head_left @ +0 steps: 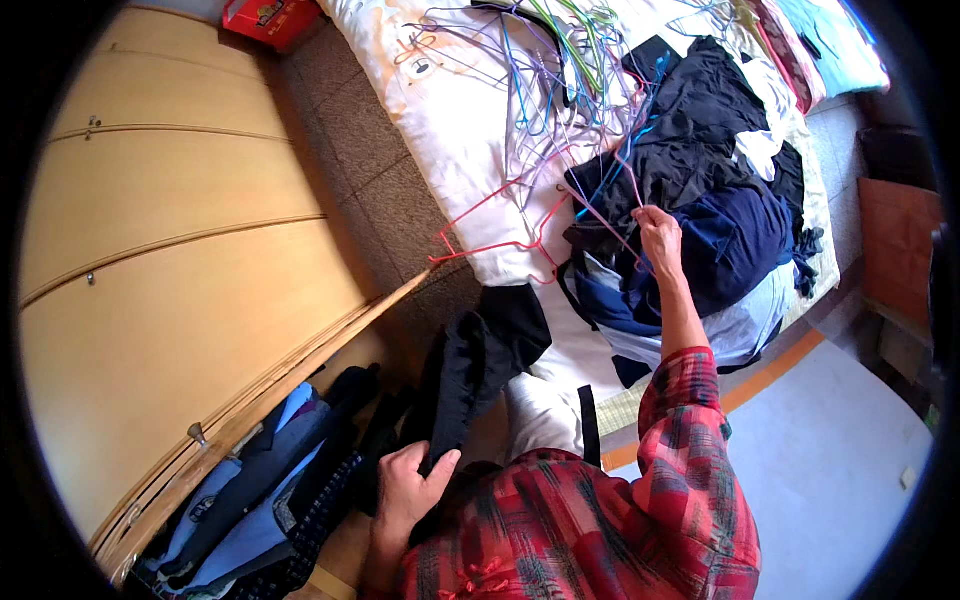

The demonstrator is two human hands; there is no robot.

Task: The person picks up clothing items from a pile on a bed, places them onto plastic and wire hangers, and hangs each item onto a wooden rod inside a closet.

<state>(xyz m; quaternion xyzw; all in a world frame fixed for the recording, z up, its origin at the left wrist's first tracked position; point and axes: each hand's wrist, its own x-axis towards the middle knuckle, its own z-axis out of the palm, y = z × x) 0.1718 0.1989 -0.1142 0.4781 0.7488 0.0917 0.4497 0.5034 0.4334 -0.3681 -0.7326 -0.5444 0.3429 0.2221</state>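
My left hand [408, 488] is closed at the bottom of the picture on a black garment [482, 355]. The cloth hangs in a long strip up to the bed's near edge; whether it is trousers cannot be told. My right hand [660, 238] reaches over the bed with fingers closed on a thin purple clothes hanger [628, 178]. Part of that hanger overlaps other hangers. Left of it lies a red clothes hanger [490, 248]. Dark blue clothing [735, 240] and a black garment [700, 110] lie heaped beside my right hand.
The bed [400, 95] has a pale sheet and bears a tangle of colored hangers [550, 65]. To the left, a wooden wardrobe [180, 260] stands with one door [290, 390] ajar; folded clothes [260, 490] fill its lower part. A red box [268, 20] sits behind.
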